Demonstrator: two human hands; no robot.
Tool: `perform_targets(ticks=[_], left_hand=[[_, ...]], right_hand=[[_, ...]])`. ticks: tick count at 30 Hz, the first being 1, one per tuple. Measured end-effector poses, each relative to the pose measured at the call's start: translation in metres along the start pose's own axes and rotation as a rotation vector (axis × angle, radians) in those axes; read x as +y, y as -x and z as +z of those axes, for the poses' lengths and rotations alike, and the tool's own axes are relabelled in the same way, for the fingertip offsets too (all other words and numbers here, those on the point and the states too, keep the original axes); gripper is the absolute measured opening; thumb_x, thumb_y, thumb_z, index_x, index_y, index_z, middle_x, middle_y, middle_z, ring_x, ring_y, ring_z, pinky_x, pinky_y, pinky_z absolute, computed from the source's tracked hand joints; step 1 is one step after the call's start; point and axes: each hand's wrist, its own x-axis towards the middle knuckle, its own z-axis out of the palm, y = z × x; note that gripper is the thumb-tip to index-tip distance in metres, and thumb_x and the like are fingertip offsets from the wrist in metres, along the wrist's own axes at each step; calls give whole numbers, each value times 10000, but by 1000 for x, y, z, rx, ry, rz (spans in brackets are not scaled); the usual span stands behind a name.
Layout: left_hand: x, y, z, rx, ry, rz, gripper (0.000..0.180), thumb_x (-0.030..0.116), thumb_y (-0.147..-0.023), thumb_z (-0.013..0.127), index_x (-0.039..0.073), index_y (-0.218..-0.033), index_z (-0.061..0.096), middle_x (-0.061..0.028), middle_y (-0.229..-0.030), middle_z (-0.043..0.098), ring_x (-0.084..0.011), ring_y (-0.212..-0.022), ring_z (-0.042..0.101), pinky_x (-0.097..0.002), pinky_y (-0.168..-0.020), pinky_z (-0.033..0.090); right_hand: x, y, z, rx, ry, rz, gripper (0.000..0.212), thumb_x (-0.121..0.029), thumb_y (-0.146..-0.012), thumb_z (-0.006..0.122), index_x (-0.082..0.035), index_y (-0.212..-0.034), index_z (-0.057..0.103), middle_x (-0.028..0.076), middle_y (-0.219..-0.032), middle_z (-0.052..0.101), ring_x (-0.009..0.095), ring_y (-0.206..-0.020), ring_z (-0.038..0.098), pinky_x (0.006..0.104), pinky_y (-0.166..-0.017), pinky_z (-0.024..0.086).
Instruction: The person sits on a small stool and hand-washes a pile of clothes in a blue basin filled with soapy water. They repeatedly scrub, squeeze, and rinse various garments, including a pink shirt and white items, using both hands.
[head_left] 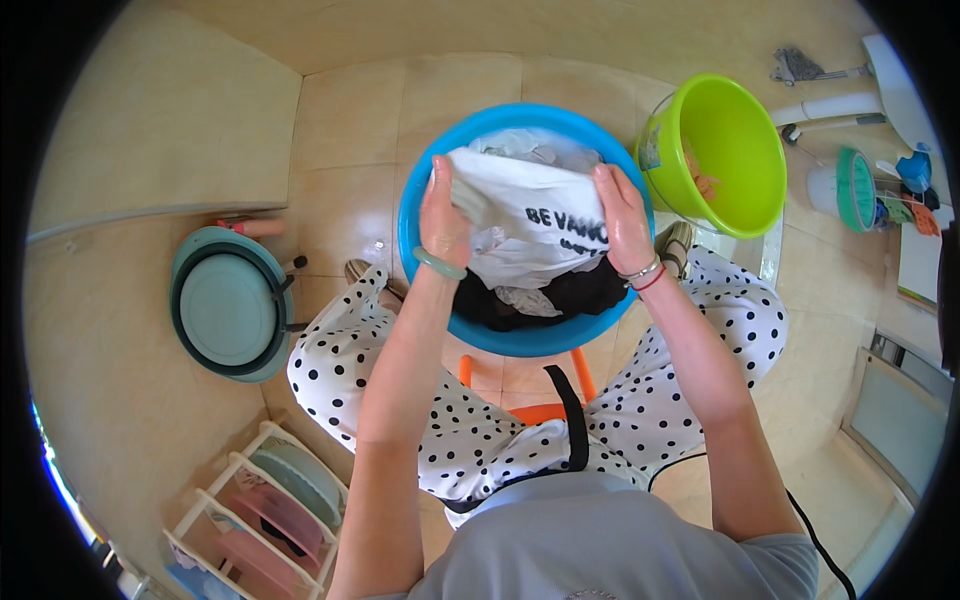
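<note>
A white cloth garment [520, 190] with black lettering is stretched between my two hands over a round blue basin [530, 345]. Its left edge is gripped by my left hand [443, 218], which wears a pale green bangle. On the other side, my right hand [625, 222], with a silver bracelet and a red cord at the wrist, has its fingers closed on the garment's right edge. Beneath the garment, the basin holds black cloth [500, 308] at its near side and wet whitish cloth [540, 148] at its far side.
Right of the basin stands a lime-green bucket [735, 150] with something orange-pink inside. Pale green basins [228, 305] hang by the left wall. A white rack [235, 460] holds pink and green basins at lower left. Orange stool legs [583, 375] show below the blue basin.
</note>
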Motion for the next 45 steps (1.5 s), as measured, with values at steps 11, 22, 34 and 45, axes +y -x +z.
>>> perform_targets(ticks=[11, 22, 34, 45], left_hand=[[-78, 25, 56, 229, -13, -207, 339, 311, -892, 493, 9, -1023, 573, -62, -923, 598, -169, -799, 568, -296, -703, 458], [-82, 25, 60, 330, 270, -357, 305, 326, -868, 486, 49, -791, 586, -51, -733, 574, -159, -646, 545, -311, -581, 438], [-69, 39, 53, 47, 192, -268, 224, 275, -871, 473, 81, -815, 569, -22, -720, 562, -156, -656, 553, -291, -608, 452], [-26, 29, 12, 87, -1784, 851, 527, 297, -755, 657, 81, -1198, 469, -186, -1213, 522, -333, -1025, 548, -401, -999, 310]], right_hand=[[13, -7, 35, 11, 725, -390, 220, -177, -845, 537, -60, -659, 545, 176, -631, 542, 341, -619, 579, 416, -512, 455], [24, 11, 41, -15, 717, -537, 259, -133, -909, 506, -22, -676, 527, 208, -621, 540, 370, -531, 542, 429, -486, 428], [34, 11, 36, -73, 980, -553, 183, -198, -855, 516, -38, -767, 527, 184, -653, 574, 369, -607, 582, 446, -526, 463], [-1, -21, -14, -455, 299, -52, 293, -266, -896, 493, -19, -856, 646, 22, -771, 622, 82, -710, 525, 243, -658, 426]])
